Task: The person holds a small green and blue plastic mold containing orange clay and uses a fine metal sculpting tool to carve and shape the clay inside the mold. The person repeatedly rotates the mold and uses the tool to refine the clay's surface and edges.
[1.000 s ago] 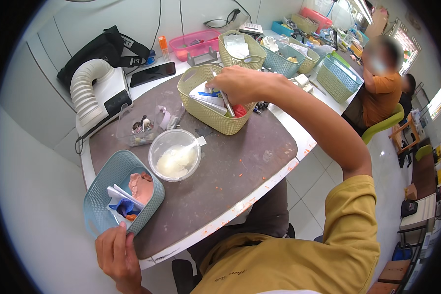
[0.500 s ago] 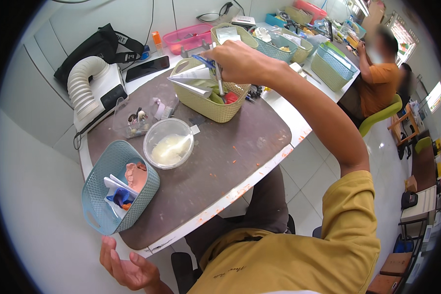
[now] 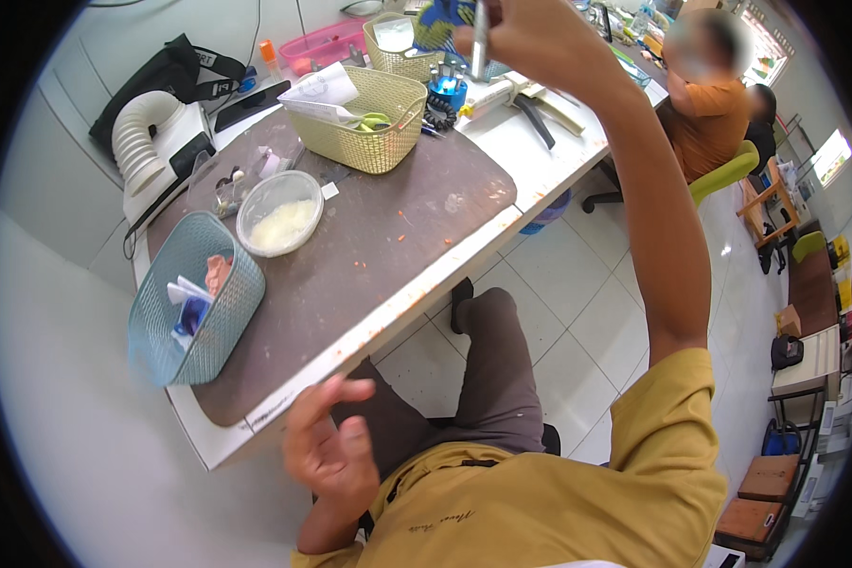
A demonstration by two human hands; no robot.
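Observation:
My right hand (image 3: 544, 43) is raised at the top edge, its fingers closed round a metal-framed piece (image 3: 480, 43) with blue and yellow-green parts (image 3: 442, 26). Its exact kind is unclear, and its upper end is cut off. Below and to its left stands a yellow-green woven basket (image 3: 374, 142) with folded paper (image 3: 320, 90) and green pieces inside. My left hand (image 3: 331, 450) hovers before the near table edge, fingers loosely curled and apart, with nothing in it. Nearest to it is a blue-grey basket (image 3: 222, 322) holding a pink dental model (image 3: 218, 273), paper and a dark-blue piece.
A clear round tub (image 3: 298, 194) with pale contents sits on the brown mat (image 3: 350, 275). Beside it is a clear box of small tools (image 3: 232, 194). A white duct hose (image 3: 133, 133), phone (image 3: 251, 104), blue tool holder (image 3: 448, 87) and hammer (image 3: 535, 114) lie further back. A co-worker (image 3: 715, 104) sits at right.
My right hand has lifted the metal-framed piece up and away from the yellow-green basket. My left hand has moved up and right from beside the blue-grey basket. The view has shifted right.

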